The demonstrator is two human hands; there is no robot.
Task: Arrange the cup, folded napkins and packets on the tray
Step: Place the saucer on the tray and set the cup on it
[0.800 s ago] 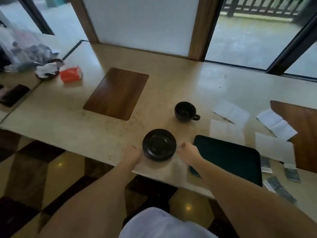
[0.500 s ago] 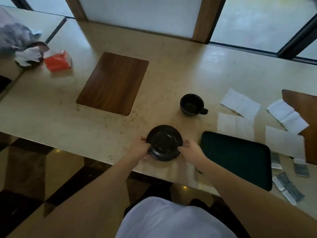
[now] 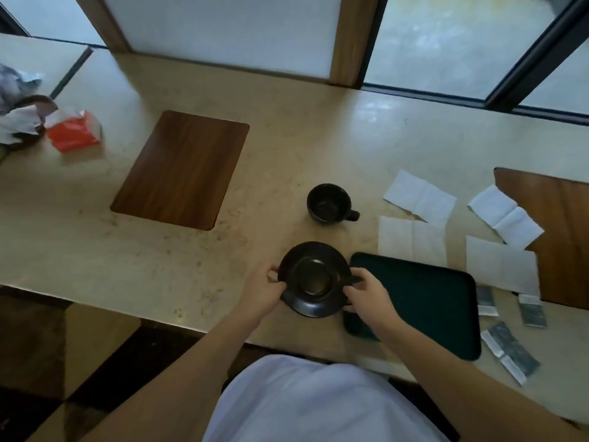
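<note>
Black saucer [image 3: 314, 279] being gripped at opposite rims by both hands, its near edge appearing to be lifting off the counter [image 3: 287, 148]. The left hand [image 3: 264, 290] is curling its fingers [image 3: 276, 273] round the left rim; the right hand [image 3: 366, 293] is pinching the right rim, the two-sided hold probably serving to keep the dish level during transfer. The dark green tray [image 3: 424, 301] is lying just beyond the right-hand fingers, bare, so the carry looks short. The black cup [image 3: 330, 204] is standing upright beyond the fingertips, apart from the saucer, handle pointing right. Four white napkins [image 3: 411, 240] are lying unfolded or half-folded beyond and right of the tray. Several packets [image 3: 510, 349] are lying right of the tray, well outside either hand's reach. Judged stage: early, with nothing yet set on the tray.
</note>
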